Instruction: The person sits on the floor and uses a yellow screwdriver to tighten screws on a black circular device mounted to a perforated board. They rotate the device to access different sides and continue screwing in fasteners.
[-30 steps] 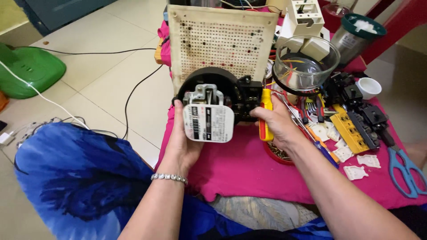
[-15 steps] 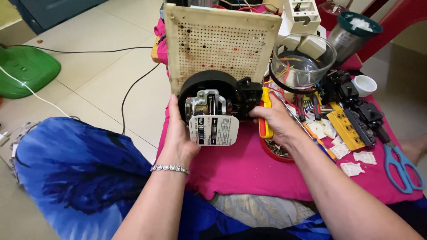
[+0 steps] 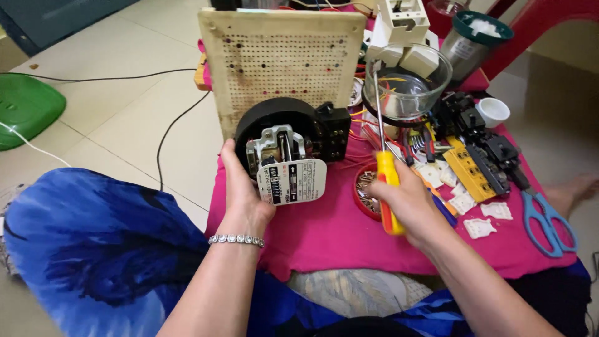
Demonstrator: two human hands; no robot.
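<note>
My left hand (image 3: 242, 192) grips the left side of a round black electricity meter (image 3: 288, 147) that stands upright on a pink cloth. Its metal works and white dial plate (image 3: 292, 181) face me. A cream perforated board (image 3: 281, 59) rises behind the meter. My right hand (image 3: 409, 205) holds a screwdriver (image 3: 382, 153) by its yellow handle, the metal shaft pointing up and away, to the right of the meter and apart from it. Just beside that hand sits a small red dish of screws (image 3: 364, 192).
A glass bowl (image 3: 407, 84) with wire bits stands behind the screwdriver. Black and yellow terminal blocks (image 3: 479, 163), white plastic pieces (image 3: 480, 226) and blue scissors (image 3: 548, 218) lie at the right. A green stool (image 3: 25, 115) and cables lie on the tiled floor at the left.
My right hand drew back from the meter's right side and tipped the screwdriver so its shaft points upward. The meter turned slightly, its dial plate now more to the right.
</note>
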